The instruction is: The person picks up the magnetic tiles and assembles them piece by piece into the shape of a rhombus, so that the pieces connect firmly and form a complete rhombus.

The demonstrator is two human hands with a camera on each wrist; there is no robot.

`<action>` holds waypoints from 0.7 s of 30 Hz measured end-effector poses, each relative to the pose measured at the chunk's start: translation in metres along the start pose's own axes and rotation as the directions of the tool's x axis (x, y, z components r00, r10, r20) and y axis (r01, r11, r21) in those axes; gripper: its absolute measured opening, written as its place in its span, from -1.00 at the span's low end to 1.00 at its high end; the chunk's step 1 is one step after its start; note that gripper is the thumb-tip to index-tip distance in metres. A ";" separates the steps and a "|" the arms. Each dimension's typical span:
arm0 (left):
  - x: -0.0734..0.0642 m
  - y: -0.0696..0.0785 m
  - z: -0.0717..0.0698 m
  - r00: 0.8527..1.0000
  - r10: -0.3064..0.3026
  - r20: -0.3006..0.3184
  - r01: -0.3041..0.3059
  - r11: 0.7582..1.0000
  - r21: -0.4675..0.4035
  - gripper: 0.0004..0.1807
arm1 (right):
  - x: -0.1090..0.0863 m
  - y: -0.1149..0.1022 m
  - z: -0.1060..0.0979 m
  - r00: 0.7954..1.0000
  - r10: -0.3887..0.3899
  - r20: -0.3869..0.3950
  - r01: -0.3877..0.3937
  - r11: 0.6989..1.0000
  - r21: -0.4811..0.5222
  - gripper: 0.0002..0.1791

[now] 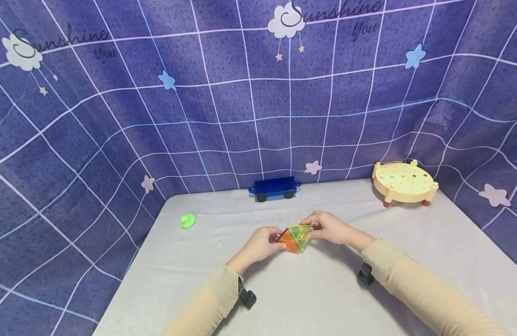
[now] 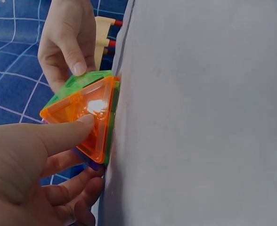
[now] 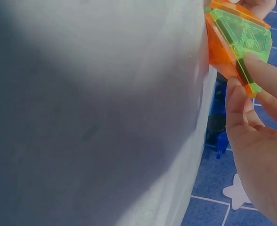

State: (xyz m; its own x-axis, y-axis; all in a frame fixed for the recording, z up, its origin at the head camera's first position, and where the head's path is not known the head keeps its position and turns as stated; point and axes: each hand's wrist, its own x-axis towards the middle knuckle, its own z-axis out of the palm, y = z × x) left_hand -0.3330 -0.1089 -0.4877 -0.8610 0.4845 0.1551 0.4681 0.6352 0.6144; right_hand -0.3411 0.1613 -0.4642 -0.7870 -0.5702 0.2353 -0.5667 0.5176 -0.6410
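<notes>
Over the middle of the grey table, both hands hold one small pyramid-like cluster of see-through triangular magnetic tiles. My left hand point(image 1: 261, 243) grips the orange tile point(image 1: 289, 242) side, its thumb flat on the orange face point(image 2: 97, 104) and fingers behind. On the other side, my right hand point(image 1: 330, 228) pinches the green tile point(image 1: 300, 236), thumb on the green face point(image 3: 242, 35) and fingers around its edge. The orange and green tiles meet along an edge. A purple edge shows near the left fingers in the head view. The cluster's far side is mostly hidden by fingers.
A blue toy wagon point(image 1: 276, 187) with black wheels stands at the table's back edge. A green rubber duck point(image 1: 188, 220) sits at the left. At the back right is a cream round toy stand point(image 1: 403, 179) with red feet. A purple gridded curtain point(image 1: 224, 107) hangs behind.
</notes>
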 end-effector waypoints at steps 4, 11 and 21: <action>0.000 0.001 0.002 1.000 0.009 -0.009 -0.009 1.000 0.026 -0.72 | 0.002 0.000 0.000 1.000 -0.014 -0.012 0.014 1.000 0.001 -0.59; 0.000 0.008 0.002 1.000 -0.001 -0.004 0.001 0.999 0.033 -0.69 | 0.002 -0.002 0.000 1.000 -0.004 -0.017 0.004 0.999 0.040 -0.58; 0.000 0.006 0.004 1.000 -0.012 0.009 0.012 1.000 0.023 -0.65 | 0.000 0.002 0.000 1.000 -0.017 0.010 0.016 0.999 0.042 -0.56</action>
State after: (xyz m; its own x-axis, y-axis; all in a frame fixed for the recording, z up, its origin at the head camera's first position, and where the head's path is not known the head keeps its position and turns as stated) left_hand -0.3293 -0.1023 -0.4874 -0.8647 0.4822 0.1403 0.4621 0.6546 0.5983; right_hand -0.3418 0.1624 -0.4651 -0.7748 -0.5855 0.2384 -0.5687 0.4809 -0.6673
